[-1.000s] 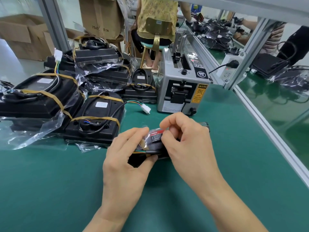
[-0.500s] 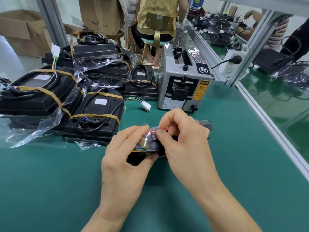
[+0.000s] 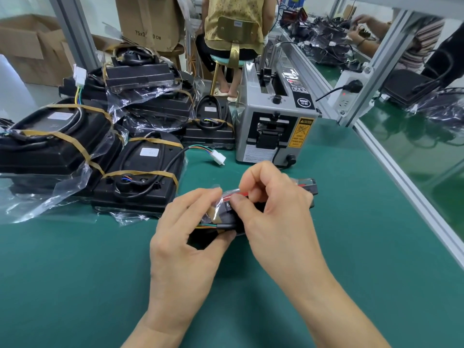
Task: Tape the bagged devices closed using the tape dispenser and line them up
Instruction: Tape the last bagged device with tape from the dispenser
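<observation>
Both forearms enter from the bottom edge and meet at frame centre. Left hand [image 3: 187, 241] curled around the near end of a small bagged device [image 3: 227, 214], thumb underneath, fingers on top of the clear bag. Right hand [image 3: 275, 214] also curled, thumb and forefinger pinching the bag at its top; other fingers folded. Device sits low over the green surface [image 3: 351, 247]; contact can't be judged. Its far end pokes out right of the right hand. Left-centre: pile of taped bagged devices [image 3: 140, 169], tan tape bands across them. Just behind the hands, upper centre: grey tape dispenser [image 3: 275, 126]. Beyond: cardboard boxes [image 3: 32, 46] upper left, a seated person [image 3: 234, 28] at top centre, aluminium frame rail [image 3: 401, 156] on the right.
</observation>
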Demonstrator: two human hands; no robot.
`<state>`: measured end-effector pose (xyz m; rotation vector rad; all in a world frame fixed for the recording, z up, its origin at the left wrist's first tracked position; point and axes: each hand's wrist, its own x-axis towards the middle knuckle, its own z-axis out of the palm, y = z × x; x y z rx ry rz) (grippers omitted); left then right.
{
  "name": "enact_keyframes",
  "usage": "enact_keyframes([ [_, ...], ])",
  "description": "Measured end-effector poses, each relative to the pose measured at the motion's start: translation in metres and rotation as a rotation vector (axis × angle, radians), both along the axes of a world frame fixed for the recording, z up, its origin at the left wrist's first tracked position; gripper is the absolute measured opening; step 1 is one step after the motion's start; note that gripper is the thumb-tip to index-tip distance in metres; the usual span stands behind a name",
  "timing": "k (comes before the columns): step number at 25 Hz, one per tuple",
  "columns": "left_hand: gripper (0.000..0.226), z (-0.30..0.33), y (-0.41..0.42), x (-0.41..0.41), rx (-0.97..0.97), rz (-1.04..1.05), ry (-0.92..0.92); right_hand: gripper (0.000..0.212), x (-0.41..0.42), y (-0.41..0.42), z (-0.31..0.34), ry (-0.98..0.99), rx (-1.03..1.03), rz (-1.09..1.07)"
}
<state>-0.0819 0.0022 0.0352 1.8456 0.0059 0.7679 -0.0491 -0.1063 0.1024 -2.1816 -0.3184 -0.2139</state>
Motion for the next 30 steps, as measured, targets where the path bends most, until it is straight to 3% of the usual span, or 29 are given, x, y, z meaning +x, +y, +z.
enact_keyframes([
  [4, 0.063, -0.001, 0.002, 0.001, 0.025, -0.004, 0.015, 0.040, 0.006, -0.006, -0.003, -0.034, 0.080, 0.003],
  [9, 0.066, 0.001, 0.003, 0.001, 0.035, 0.002, 0.008, 0.044, 0.007, -0.039, -0.008, -0.145, 0.348, -0.052],
  [13, 0.069, 0.002, 0.002, 0.002, 0.044, 0.024, 0.004, 0.039, 0.015, -0.080, -0.018, -0.146, 0.290, -0.203],
  [22, 0.068, -0.001, 0.004, 0.003, 0.064, 0.023, -0.018, 0.072, 0.031, -0.093, -0.032, 0.176, 0.162, 0.186],
  [30, 0.078, 0.008, 0.042, -0.010, 0.152, 0.089, 0.027, 0.068, 0.041, -0.064, -0.034, 0.222, 0.265, 0.291],
])
